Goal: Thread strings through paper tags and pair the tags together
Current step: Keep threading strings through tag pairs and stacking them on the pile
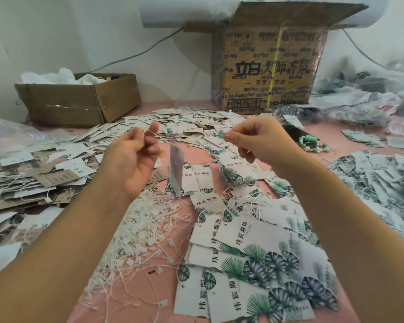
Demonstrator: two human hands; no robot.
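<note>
A person's two bare hands were raised above a pink table [196, 152] buried in paper tags. The left hand [132, 159], palm turned inward and fingers curled, pinched one end of a thin white string [152, 132] at its fingertips. The right hand [259, 141] was clenched with thumb and forefinger pressed together on what appeared to be the string's other end, though the thread was too fine to trace all the way across. Between the hands the string ran roughly level, and from it hung the threaded tags [176, 169] - blurred, their long side straight up and down, dangling clear of the table. They hung much nearer the left hand than the right, just beside its fingers and lower than both grips. Judging from this, any joining of the two ends would mean bringing the hands together above the tags, with the right hand having the farther way to go. Below lay a heap of loose strings [145, 231] under the left forearm, and leaf-printed tags [243, 252] under the right. At the back stood a tall cardboard box [266, 66] and a low box [79, 99].
</note>
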